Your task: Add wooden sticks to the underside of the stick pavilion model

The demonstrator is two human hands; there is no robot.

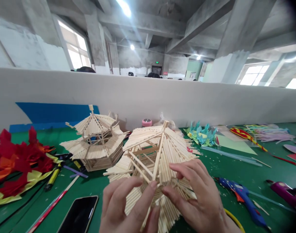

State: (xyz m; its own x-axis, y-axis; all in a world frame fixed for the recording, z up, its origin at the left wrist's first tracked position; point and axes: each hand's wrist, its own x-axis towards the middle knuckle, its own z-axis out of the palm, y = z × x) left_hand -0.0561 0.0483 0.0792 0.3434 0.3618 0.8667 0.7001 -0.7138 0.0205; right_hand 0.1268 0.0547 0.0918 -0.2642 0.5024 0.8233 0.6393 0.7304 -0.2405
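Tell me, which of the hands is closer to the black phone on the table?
Left. The left hand grips the near stick pagoda just right of the phone, apart from it. The right hand holds the pagoda's far side, farther away.

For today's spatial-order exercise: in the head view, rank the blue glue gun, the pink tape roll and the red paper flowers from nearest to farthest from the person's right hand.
From the right hand:
1. Blue glue gun, just to its right on the green table.
2. Pink tape roll, farther back, by the white wall.
3. Red paper flowers, far across at the left edge.
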